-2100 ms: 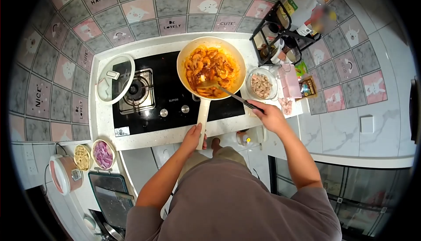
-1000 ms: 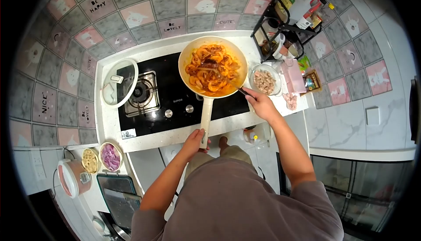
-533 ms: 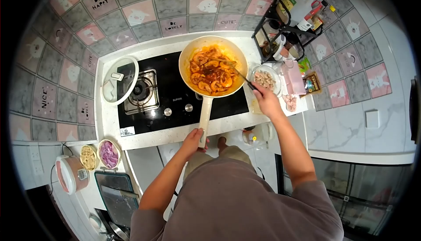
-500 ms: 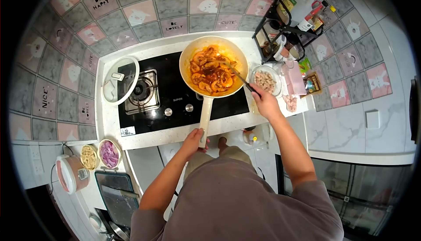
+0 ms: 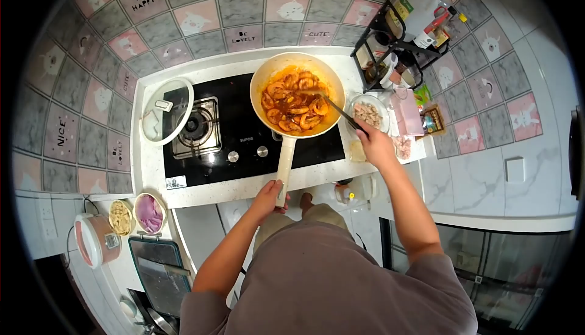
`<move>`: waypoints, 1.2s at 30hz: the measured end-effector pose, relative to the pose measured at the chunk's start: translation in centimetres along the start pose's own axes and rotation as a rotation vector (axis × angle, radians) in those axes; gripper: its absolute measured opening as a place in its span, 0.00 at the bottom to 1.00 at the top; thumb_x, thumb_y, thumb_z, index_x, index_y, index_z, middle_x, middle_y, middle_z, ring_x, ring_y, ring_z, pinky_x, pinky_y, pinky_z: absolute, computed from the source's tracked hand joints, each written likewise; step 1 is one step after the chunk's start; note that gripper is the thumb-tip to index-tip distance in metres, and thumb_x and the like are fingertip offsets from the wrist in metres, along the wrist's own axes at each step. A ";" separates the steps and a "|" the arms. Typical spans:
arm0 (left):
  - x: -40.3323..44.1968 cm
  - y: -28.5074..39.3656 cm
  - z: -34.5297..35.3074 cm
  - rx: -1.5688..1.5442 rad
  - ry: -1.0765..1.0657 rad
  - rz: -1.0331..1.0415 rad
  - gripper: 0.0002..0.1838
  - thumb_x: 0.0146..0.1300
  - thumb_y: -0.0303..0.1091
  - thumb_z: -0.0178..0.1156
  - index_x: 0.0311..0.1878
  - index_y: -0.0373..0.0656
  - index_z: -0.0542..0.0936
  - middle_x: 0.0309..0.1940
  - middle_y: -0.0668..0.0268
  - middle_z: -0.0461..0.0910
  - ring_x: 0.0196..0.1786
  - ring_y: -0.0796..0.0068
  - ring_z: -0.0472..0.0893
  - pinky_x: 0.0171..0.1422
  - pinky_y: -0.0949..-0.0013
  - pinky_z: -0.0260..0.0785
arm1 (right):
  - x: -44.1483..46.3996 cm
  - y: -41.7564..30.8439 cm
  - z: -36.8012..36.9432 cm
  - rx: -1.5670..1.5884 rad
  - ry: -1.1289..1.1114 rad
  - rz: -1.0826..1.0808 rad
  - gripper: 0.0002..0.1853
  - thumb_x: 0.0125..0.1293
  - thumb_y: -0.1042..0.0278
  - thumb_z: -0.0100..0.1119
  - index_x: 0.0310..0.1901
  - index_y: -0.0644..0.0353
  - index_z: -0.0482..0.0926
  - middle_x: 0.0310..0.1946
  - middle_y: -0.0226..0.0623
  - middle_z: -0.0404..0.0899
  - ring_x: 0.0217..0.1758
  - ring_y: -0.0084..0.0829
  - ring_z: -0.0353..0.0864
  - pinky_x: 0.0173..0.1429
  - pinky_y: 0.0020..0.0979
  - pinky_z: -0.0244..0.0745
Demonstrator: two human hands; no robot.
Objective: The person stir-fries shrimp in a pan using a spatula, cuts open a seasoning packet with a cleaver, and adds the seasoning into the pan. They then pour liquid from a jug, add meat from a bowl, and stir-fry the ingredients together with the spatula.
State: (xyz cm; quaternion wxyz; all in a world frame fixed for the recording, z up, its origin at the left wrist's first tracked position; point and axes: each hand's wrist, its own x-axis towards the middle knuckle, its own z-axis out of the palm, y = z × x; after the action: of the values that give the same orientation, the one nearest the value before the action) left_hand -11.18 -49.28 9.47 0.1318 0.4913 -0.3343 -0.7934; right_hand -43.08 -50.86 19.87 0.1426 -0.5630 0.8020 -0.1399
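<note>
My left hand (image 5: 269,196) is wrapped round the cream handle of a frying pan (image 5: 286,152), which sits on the right side of the black gas stove (image 5: 234,128). Reddish-brown shrimp (image 5: 295,100) in an orange sauce fill the middle of the pan. In my right hand (image 5: 373,144) is the dark handle of a spatula (image 5: 341,112); its head lies among the shrimp, partly covered by them. Just beyond that hand stands a glass bowl (image 5: 384,106) of pale chopped pieces.
A glass lid (image 5: 189,106) leans at the left burner. On the right are a pink container (image 5: 406,112) and a black rack (image 5: 399,48) of bottles. At lower left, a bowl of purple onion (image 5: 150,213) stands near a cutting board (image 5: 159,274) with a knife (image 5: 164,267).
My right hand has shifted slightly right and down with the spatula. The shrimp have been stirred into a different arrangement. My left hand keeps its grip on the pan handle.
</note>
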 end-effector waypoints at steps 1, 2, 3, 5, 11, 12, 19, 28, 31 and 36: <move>-0.1 0.1 0.0 0.008 0.002 -0.002 0.19 0.78 0.52 0.41 0.50 0.46 0.70 0.33 0.68 0.79 0.27 0.75 0.79 0.27 0.72 0.70 | 0.9 -0.1 1.6 0.106 0.085 -0.056 0.18 0.69 0.57 0.56 0.60 0.41 0.79 0.37 0.51 0.84 0.42 0.52 0.83 0.48 0.46 0.77; -0.1 0.0 0.0 0.011 0.006 -0.003 0.19 0.78 0.52 0.41 0.50 0.46 0.70 0.33 0.68 0.79 0.27 0.75 0.79 0.27 0.72 0.70 | 1.7 -0.4 2.9 0.150 0.057 -0.074 0.19 0.70 0.57 0.56 0.61 0.42 0.79 0.37 0.52 0.84 0.42 0.53 0.83 0.49 0.46 0.77; 0.0 0.0 0.0 0.013 0.000 0.003 0.19 0.78 0.52 0.41 0.51 0.46 0.70 0.33 0.68 0.79 0.27 0.75 0.79 0.28 0.71 0.71 | 2.0 -1.2 3.5 0.194 0.030 -0.091 0.19 0.70 0.57 0.56 0.61 0.43 0.79 0.37 0.52 0.83 0.42 0.54 0.82 0.49 0.46 0.77; 0.2 -0.2 -0.1 0.014 -0.006 0.007 0.19 0.78 0.52 0.40 0.51 0.46 0.70 0.33 0.68 0.79 0.28 0.76 0.79 0.29 0.71 0.71 | 1.2 -1.9 3.4 0.196 -0.024 -0.084 0.19 0.70 0.57 0.56 0.61 0.42 0.78 0.38 0.51 0.83 0.43 0.54 0.82 0.50 0.46 0.76; 0.4 -0.1 -0.4 0.012 -0.028 -0.021 0.19 0.78 0.52 0.40 0.51 0.46 0.70 0.33 0.68 0.79 0.29 0.76 0.79 0.29 0.70 0.71 | -3.6 -1.3 -2.9 0.087 -0.116 -0.096 0.18 0.69 0.57 0.58 0.59 0.38 0.80 0.32 0.45 0.84 0.36 0.48 0.83 0.44 0.43 0.77; 0.3 -0.1 -0.4 0.011 -0.034 -0.016 0.19 0.78 0.52 0.40 0.51 0.46 0.70 0.34 0.68 0.79 0.29 0.76 0.79 0.29 0.70 0.72 | -4.2 -1.6 -4.4 0.083 -0.118 -0.097 0.18 0.69 0.57 0.58 0.59 0.38 0.80 0.32 0.45 0.84 0.36 0.48 0.83 0.44 0.43 0.77; 0.5 -0.4 -0.6 0.034 -0.053 0.007 0.20 0.78 0.53 0.40 0.51 0.46 0.70 0.34 0.68 0.80 0.29 0.76 0.80 0.30 0.70 0.72 | -3.1 -3.2 -5.2 -0.083 -0.136 -0.007 0.17 0.68 0.58 0.59 0.57 0.40 0.82 0.32 0.45 0.84 0.37 0.47 0.83 0.44 0.43 0.77; 0.1 0.2 -0.2 0.055 -0.029 -0.021 0.20 0.78 0.53 0.40 0.50 0.46 0.70 0.35 0.68 0.80 0.30 0.76 0.80 0.30 0.70 0.72 | 0.2 -1.7 2.6 0.135 0.066 -0.179 0.19 0.70 0.58 0.57 0.61 0.39 0.78 0.31 0.48 0.83 0.37 0.51 0.82 0.44 0.45 0.77; 0.3 0.0 -0.5 0.042 -0.038 -0.015 0.20 0.78 0.53 0.40 0.51 0.46 0.71 0.35 0.68 0.80 0.30 0.76 0.80 0.31 0.70 0.73 | -1.8 -1.8 2.2 0.115 -0.066 -0.110 0.19 0.70 0.59 0.57 0.62 0.38 0.77 0.30 0.47 0.83 0.35 0.50 0.82 0.42 0.44 0.77; 0.2 -0.1 -0.7 0.033 -0.047 -0.021 0.20 0.78 0.53 0.42 0.53 0.46 0.71 0.37 0.67 0.82 0.32 0.75 0.81 0.34 0.69 0.76 | -5.4 -2.7 -5.2 0.063 -0.137 -0.050 0.18 0.69 0.58 0.59 0.61 0.37 0.79 0.30 0.45 0.83 0.34 0.47 0.82 0.41 0.42 0.77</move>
State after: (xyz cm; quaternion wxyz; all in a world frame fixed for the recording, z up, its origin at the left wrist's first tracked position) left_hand -10.71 -49.63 9.08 0.1074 0.4783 -0.3452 -0.8003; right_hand -41.01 -46.32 26.04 0.2113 -0.5862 0.7713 -0.1295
